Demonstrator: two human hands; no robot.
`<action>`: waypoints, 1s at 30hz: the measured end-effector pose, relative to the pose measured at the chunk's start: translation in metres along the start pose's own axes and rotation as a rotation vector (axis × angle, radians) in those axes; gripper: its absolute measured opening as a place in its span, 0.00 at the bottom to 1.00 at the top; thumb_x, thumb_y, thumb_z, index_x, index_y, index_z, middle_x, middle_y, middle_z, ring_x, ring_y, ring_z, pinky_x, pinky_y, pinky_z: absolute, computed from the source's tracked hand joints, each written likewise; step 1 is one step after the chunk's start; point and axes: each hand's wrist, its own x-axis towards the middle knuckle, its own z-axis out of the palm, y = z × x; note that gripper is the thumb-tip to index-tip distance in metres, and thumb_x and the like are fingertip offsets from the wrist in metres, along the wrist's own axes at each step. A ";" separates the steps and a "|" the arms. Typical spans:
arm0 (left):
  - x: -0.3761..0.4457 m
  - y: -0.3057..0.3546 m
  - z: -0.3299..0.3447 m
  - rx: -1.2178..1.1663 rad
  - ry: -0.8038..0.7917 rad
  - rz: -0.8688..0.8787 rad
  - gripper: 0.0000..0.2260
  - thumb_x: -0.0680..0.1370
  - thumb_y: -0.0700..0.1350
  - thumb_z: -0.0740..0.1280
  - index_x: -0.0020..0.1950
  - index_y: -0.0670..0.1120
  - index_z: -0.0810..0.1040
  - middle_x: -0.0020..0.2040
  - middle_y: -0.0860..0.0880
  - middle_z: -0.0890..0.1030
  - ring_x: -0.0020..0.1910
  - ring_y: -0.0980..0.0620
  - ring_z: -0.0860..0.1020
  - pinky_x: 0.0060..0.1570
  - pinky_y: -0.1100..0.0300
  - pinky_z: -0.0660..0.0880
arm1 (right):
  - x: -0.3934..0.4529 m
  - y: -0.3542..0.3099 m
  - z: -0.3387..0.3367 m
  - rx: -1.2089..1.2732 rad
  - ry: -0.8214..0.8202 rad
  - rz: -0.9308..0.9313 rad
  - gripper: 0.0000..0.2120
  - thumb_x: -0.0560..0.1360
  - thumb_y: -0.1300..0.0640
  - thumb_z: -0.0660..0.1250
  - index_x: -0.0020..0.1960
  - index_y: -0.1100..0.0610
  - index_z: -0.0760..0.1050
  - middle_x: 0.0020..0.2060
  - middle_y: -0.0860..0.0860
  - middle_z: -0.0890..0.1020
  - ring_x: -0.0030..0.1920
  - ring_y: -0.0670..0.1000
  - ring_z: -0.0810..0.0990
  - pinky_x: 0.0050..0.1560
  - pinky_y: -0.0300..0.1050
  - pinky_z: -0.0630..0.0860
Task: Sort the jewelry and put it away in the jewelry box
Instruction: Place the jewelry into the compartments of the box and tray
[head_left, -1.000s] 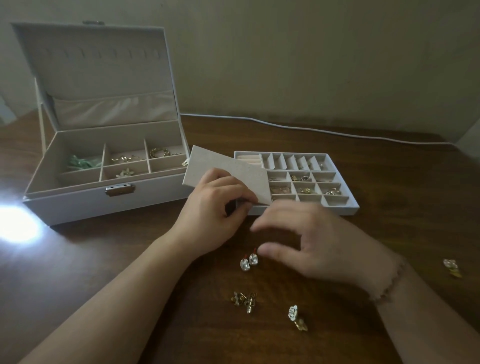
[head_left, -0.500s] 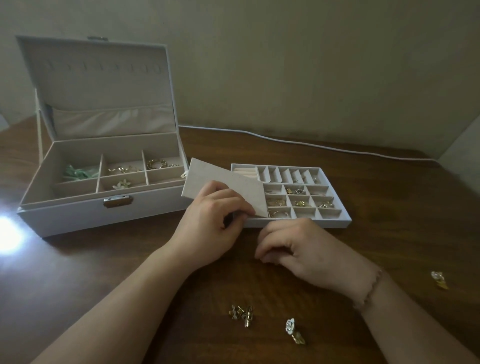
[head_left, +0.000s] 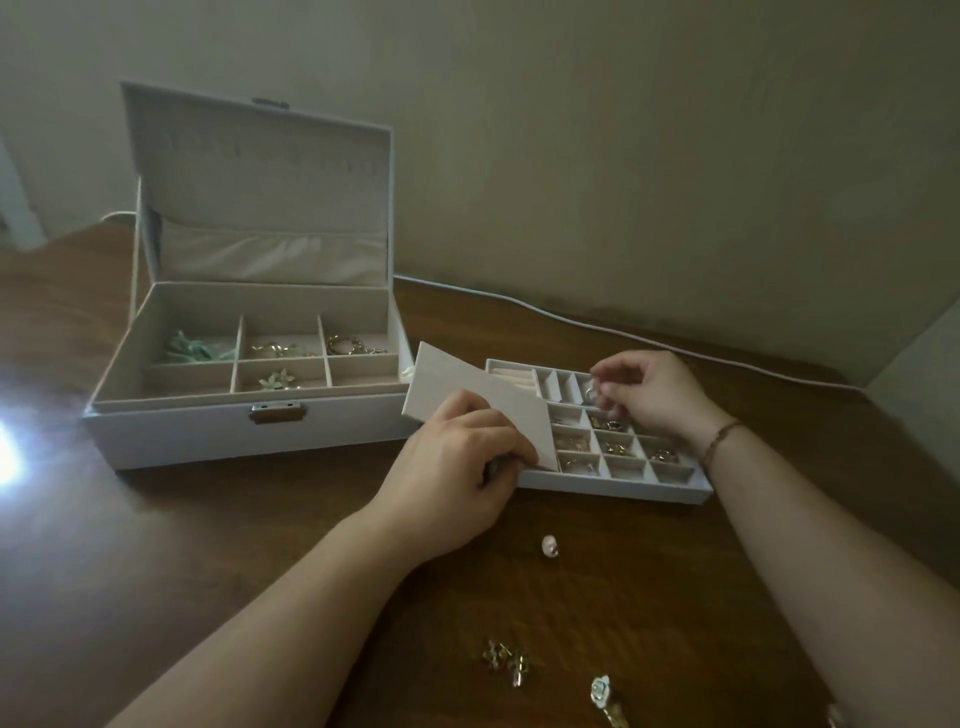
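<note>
Starting at the left, we see the white jewelry box (head_left: 244, 431) open on the wooden table (head_left: 156, 545), its lid upright and pieces lying in its back and middle compartments. Beside it our left hand (head_left: 457, 467) curls around a pale flap (head_left: 483, 405) tilted over the divided tray (head_left: 623, 486), while our right hand (head_left: 649, 392) pinches a small earring (head_left: 591, 394) above the tray's back row. Loose earrings (head_left: 506, 662) lie near us on the table, apart from the tray.
</note>
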 end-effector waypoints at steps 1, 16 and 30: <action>0.000 0.000 0.000 -0.001 -0.004 0.001 0.08 0.79 0.44 0.69 0.56 0.55 0.84 0.54 0.59 0.82 0.59 0.59 0.69 0.54 0.59 0.76 | 0.001 0.001 0.000 -0.019 0.008 0.007 0.12 0.76 0.67 0.66 0.55 0.53 0.80 0.43 0.50 0.84 0.42 0.49 0.84 0.42 0.45 0.83; 0.001 0.004 0.000 0.024 0.009 0.006 0.08 0.79 0.43 0.70 0.55 0.54 0.85 0.53 0.58 0.83 0.58 0.57 0.69 0.53 0.59 0.74 | -0.143 -0.012 0.037 -0.711 -0.363 -0.580 0.15 0.79 0.39 0.57 0.61 0.42 0.71 0.53 0.40 0.73 0.52 0.42 0.74 0.51 0.40 0.73; 0.000 0.002 -0.001 -0.014 -0.017 -0.015 0.08 0.80 0.44 0.69 0.56 0.54 0.85 0.55 0.58 0.82 0.60 0.57 0.69 0.55 0.56 0.76 | -0.011 0.005 0.001 -0.414 0.006 -0.306 0.15 0.80 0.53 0.62 0.67 0.48 0.73 0.54 0.44 0.80 0.45 0.43 0.79 0.43 0.40 0.77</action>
